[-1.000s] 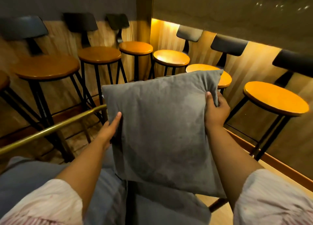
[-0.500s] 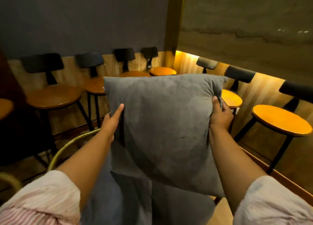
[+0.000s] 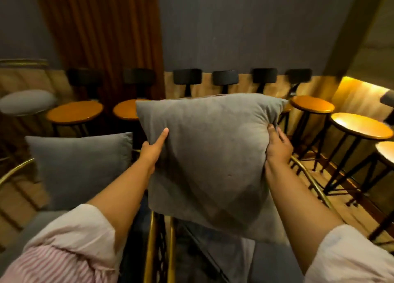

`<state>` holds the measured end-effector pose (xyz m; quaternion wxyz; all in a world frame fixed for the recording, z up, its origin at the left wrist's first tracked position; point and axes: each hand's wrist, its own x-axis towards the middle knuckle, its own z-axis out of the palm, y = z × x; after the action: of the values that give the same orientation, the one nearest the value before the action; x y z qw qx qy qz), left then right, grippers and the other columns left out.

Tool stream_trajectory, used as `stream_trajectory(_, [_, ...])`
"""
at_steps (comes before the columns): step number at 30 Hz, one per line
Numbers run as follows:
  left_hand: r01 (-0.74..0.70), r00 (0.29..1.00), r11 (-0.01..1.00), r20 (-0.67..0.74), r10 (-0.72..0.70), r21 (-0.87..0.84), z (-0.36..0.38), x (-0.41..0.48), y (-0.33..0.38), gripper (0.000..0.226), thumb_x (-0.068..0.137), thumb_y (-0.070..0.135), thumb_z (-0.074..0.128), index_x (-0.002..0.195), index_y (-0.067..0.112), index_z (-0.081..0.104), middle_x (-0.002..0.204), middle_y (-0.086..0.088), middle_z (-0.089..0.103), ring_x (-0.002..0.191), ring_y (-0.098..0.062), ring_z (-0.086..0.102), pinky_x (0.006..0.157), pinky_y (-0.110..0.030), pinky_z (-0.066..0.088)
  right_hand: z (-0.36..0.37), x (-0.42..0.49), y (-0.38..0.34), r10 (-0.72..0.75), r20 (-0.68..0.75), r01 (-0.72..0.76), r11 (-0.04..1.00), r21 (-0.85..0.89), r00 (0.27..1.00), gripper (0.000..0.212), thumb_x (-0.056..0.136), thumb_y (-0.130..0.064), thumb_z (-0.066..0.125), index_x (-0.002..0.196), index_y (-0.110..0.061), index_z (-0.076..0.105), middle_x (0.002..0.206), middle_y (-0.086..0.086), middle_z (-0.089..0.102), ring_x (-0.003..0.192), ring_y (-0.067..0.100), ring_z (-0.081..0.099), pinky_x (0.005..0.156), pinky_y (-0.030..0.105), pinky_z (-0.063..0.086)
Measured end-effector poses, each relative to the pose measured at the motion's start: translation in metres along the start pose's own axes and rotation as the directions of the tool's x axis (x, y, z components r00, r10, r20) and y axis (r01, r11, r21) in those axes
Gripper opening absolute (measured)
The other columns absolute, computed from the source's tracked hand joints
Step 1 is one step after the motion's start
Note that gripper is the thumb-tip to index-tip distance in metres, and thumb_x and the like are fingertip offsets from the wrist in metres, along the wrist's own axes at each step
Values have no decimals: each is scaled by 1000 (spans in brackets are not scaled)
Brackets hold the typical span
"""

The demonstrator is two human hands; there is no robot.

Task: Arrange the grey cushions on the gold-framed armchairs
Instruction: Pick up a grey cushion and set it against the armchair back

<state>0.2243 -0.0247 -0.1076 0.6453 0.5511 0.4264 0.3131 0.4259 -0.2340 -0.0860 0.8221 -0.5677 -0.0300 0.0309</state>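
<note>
I hold a square grey cushion [image 3: 210, 154] upright in front of me. My left hand [image 3: 154, 147] grips its left edge, thumb across the front. My right hand [image 3: 278, 146] pinches its right edge near the top corner. The cushion hangs above the right armchair, whose gold frame [image 3: 309, 180] curves out on the right. A second grey cushion [image 3: 81, 165] stands upright on the left armchair, whose gold rail [image 3: 12, 174] shows at the far left. Two gold uprights [image 3: 161, 248] of the chair frames run side by side between the two seats.
Several bar stools with round orange seats [image 3: 74, 112] and black backs line the dark wall behind the armchairs, and more stools [image 3: 360, 127] stand along the lit wall on the right. A round grey stool [image 3: 25, 101] sits at the far left. A brown curtain [image 3: 102, 37] hangs behind.
The view has swung left and up, bringing the second cushion, the left armchair and the curtain into sight. The cushion stays held in both hands, raised slightly.
</note>
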Motion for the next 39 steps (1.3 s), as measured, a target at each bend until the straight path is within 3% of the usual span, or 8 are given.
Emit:
stream_trajectory(5, [13,990,1000,-139,-12,7,-62,-15,3,107,67,71,62,148,12,25,152,-11,37,136,-35,39,109,-51,33,45,-27,20,144,154,-154,986,56,978,43,86,-21,68,126,-8,60,124,12,65,108,21,64,98,34,50])
stream_trajectory(13, [36,912,995,-411,7,96,-192,-29,-7,101,72,68,60,147,11,27,153,-11,34,138,-34,36,111,-48,31,123,-115,94,343,350,-369,929,10,872,44,90,-18,62,131,-5,55,126,7,61,105,17,59,76,17,50])
stream_trajectory(18, [63,882,994,-470,-12,93,-286,-17,-28,99,71,69,59,149,20,25,155,-7,33,141,-35,32,112,-52,29,180,-176,160,451,412,-462,883,-79,792,43,89,-22,63,129,-8,58,125,7,63,113,21,59,102,35,46])
stream_trajectory(25, [271,862,955,-472,-184,122,-404,30,-92,101,68,69,62,148,18,28,152,-10,37,139,-35,35,112,-50,31,244,-247,272,546,368,-517,836,-183,753,41,87,-25,65,125,-9,61,127,10,64,115,24,60,105,42,45])
stream_trajectory(28, [392,871,902,-390,-299,183,-436,54,-126,111,63,68,67,151,17,21,154,-9,33,139,-34,35,114,-46,31,261,-257,311,557,340,-489,829,-269,758,45,88,-33,63,129,-13,58,131,7,61,118,23,58,107,41,43])
stream_trajectory(34, [394,915,769,-295,-276,503,-437,110,-181,120,70,54,72,152,24,-10,162,-7,-1,150,-27,4,119,-42,12,284,-245,364,531,344,-244,752,-612,774,72,84,-59,53,146,-29,33,145,8,46,129,36,45,110,50,36])
stream_trajectory(37, [434,900,687,-321,-296,583,-434,128,-200,118,71,61,66,150,27,-15,161,-11,-12,149,-30,-9,120,-51,3,286,-241,378,475,407,-100,736,-669,780,104,60,-80,56,146,-30,28,143,7,48,126,36,49,106,55,39])
stream_trajectory(39, [445,896,660,-316,-313,606,-437,134,-212,121,67,68,64,149,32,-18,161,-10,-17,148,-30,-14,117,-58,3,286,-240,386,453,395,-16,673,-739,799,104,64,-80,53,149,-30,20,147,10,41,128,38,46,106,55,38])
